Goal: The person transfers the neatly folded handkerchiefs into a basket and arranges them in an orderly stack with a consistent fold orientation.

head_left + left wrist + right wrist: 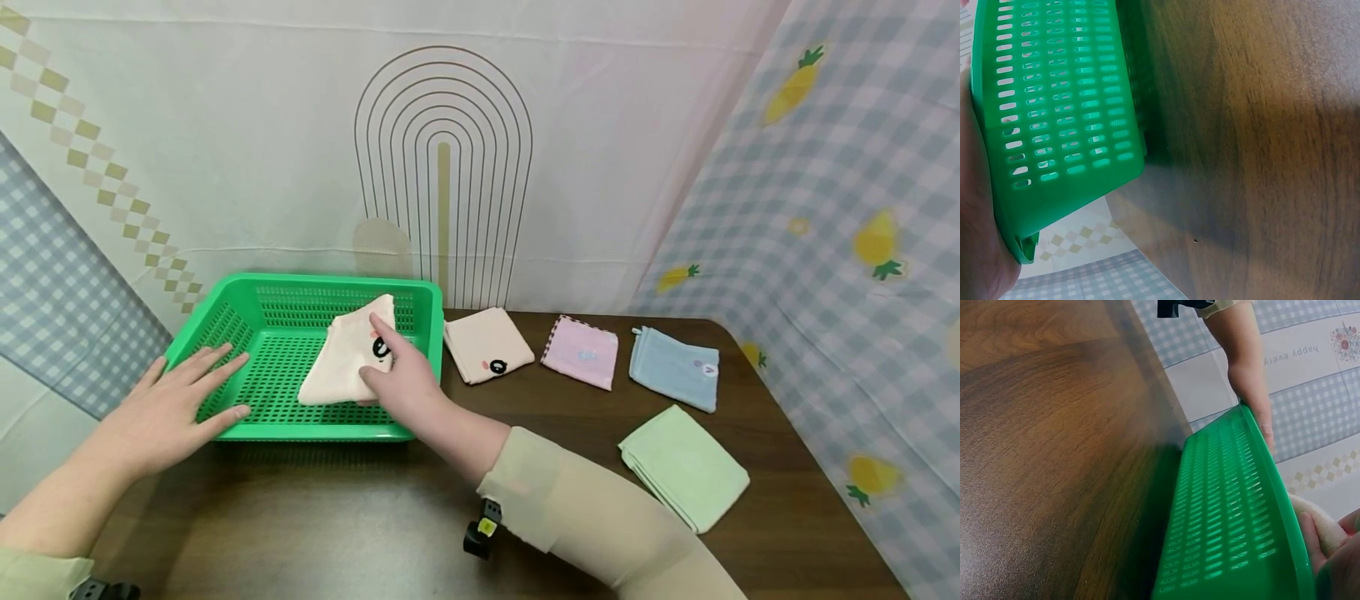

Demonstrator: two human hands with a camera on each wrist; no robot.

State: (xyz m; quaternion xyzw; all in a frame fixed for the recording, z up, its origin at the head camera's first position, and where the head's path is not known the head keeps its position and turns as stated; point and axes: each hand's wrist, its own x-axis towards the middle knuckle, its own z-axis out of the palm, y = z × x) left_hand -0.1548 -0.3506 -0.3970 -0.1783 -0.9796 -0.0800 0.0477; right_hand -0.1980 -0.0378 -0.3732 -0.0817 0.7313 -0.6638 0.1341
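One cream cloth [345, 358] was pinched by the right hand [408, 375], over the right end of the green basket [322, 432]; spread wide, the left hand [176, 408] was rested on its left edge. Loosened unevenly, the cloth could have been unfolded!

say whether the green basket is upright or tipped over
Upright: the green basket stands on the table with its open top facing up, its slotted floor visible in the head view.

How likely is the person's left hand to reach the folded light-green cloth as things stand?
Probably not: the left hand is far left at the rectangular green plastic basket, and the sleeved right arm lies between that hand and the cloth.
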